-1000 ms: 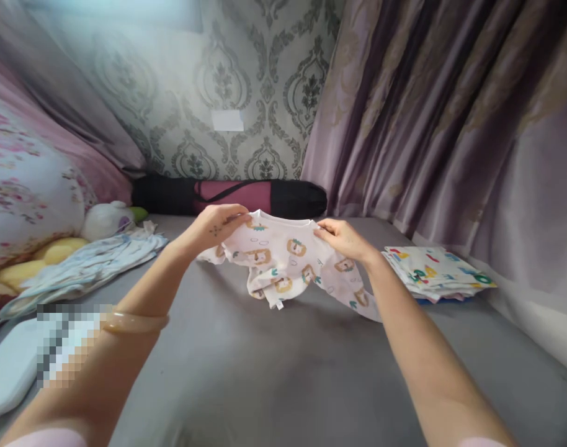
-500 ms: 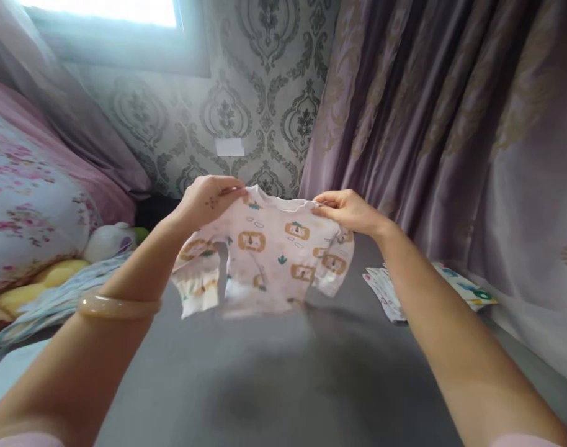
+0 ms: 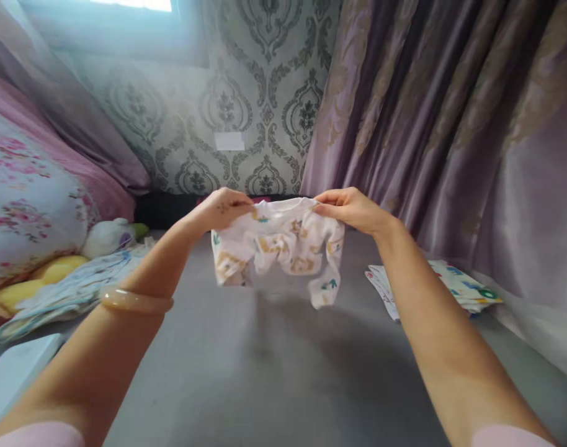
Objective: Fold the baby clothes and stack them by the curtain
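A small white baby shirt (image 3: 283, 239) with a lion print hangs in the air above the grey sheet (image 3: 265, 385). My left hand (image 3: 225, 210) pinches it at one shoulder, beside the neckline. At the other shoulder, my right hand (image 3: 351, 210) grips the fabric between thumb and fingers. The neckline faces up between both hands. Its body is bunched and blurred by motion, and the sleeves dangle at either side. A pale bangle (image 3: 137, 302) is around my left forearm.
To the right lie folded printed clothes (image 3: 464, 285), partly behind my right forearm. On the left are a floral pillow (image 3: 32, 205), a plush toy (image 3: 110, 241), a striped cloth (image 3: 92, 273) and a white flat object (image 3: 23, 372). Purple curtains (image 3: 404, 112) hang at the right.
The shirt's lower part has swung and crumpled up, where before it hung spread out. My left hand has shifted slightly right and down; both hands keep their hold.
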The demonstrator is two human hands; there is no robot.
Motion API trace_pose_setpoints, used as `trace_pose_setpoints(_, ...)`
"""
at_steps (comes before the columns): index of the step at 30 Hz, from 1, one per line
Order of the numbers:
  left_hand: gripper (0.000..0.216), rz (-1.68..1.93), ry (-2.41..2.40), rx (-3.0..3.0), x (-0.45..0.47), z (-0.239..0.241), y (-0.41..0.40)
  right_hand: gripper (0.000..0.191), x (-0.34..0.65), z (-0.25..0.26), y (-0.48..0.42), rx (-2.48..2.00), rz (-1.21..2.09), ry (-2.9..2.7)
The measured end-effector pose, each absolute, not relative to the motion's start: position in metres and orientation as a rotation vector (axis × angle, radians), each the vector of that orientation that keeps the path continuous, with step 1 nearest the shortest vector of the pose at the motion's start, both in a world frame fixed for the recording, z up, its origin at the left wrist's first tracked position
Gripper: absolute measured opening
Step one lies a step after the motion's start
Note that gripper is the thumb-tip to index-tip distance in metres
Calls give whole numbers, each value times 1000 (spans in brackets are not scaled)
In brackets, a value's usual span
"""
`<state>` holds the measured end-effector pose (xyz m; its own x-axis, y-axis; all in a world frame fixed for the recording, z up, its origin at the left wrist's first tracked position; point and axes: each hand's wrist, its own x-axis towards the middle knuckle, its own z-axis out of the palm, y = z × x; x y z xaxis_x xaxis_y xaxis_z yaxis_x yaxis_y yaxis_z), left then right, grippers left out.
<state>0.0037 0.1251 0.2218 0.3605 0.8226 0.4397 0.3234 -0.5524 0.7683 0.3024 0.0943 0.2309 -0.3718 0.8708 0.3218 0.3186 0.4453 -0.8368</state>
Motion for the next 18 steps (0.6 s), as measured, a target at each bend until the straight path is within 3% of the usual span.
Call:
trace_pose_setpoints(4,35,1320,855,1819,8,218,127,45,300,223,98,-969,916,-1875)
trace_pose_setpoints(18,35,1385,877,1667,20,198,139,41,297,206,110,-1030,927,-1766)
